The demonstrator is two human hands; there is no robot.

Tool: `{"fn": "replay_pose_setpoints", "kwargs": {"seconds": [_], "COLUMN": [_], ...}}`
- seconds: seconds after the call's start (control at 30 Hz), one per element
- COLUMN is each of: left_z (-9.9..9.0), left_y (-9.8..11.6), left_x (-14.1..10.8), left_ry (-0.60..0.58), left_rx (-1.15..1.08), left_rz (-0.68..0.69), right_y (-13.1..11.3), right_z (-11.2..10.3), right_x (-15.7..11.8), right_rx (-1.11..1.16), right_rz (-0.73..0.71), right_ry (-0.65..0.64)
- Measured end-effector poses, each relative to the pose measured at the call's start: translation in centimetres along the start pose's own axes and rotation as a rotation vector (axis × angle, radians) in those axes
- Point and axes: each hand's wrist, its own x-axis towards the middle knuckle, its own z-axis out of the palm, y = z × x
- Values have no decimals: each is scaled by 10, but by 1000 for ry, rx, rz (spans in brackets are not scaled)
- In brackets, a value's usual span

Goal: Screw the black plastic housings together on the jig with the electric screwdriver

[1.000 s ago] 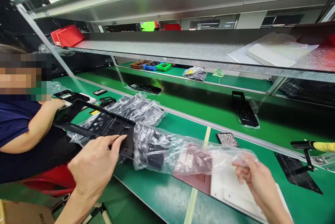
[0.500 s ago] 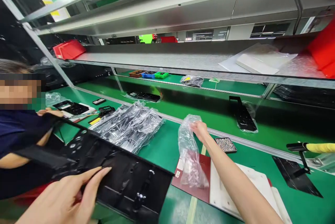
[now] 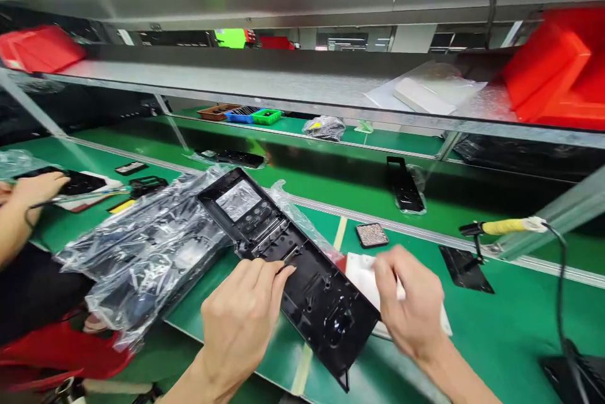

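Observation:
A long black plastic housing [image 3: 321, 290], with a rectangular window at its upper end and ribs and posts inside, is held slantwise above the bench front. My left hand [image 3: 246, 309] pinches its near long edge between thumb and fingers. At the opposite edge, my right hand [image 3: 411, 303] is curled against the housing; its fingertips are partly hidden. Behind the housing lies a clear plastic bag [image 3: 302, 218], partly covered. Under and beside my right hand is a white fixture block [image 3: 363, 271].
Bagged black parts [image 3: 161, 259] cover the bench at left. Beyond them are a co-worker's hand [image 3: 40, 190] and a black part. A tray of small screws [image 3: 372, 235], a yellow-handled tool in a stand [image 3: 505, 226] and a green bench top [image 3: 510, 334] lie right. A metal shelf [image 3: 283, 79] crosses above.
The housing has swung from the left to in front of me, its window now showing. My right hand has left the clear bag and come to the housing's edge. The view has turned right.

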Motion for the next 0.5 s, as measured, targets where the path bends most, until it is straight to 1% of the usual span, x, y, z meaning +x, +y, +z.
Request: {"fn": "replay_pose_setpoints", "kwargs": {"seconds": [0.03, 0.07, 0.13, 0.2, 0.27, 0.37, 0.43, 0.5], "left_z": [7, 13, 23, 31, 38, 50, 56, 56], "left_y": [11, 24, 51, 81, 111, 151, 173, 189], "left_x": [4, 8, 15, 19, 20, 19, 20, 21], "left_ry": [-6, -7, -12, -19, -27, -33, -40, -51], "left_rx": [-23, -49, -114, -179, -232, -295, -333, -358], "left_rz": [9, 17, 36, 62, 94, 125, 121, 122], "right_y": [-7, -11, -11, -1, 15, 36, 47, 59], "right_z": [-14, -23, -34, -41, -50, -66, -74, -78], "right_x": [-22, -42, -74, -93, -101, -100, -99, -100], "right_rx": [-148, -289, -541, -687, -722, -668, -651, -676], "right_rz": [-61, -48, 140, 403, 640, 939, 1054, 1087], "right_ry": [-32, -60, -133, -210, -278, -327, -323, -268]}}
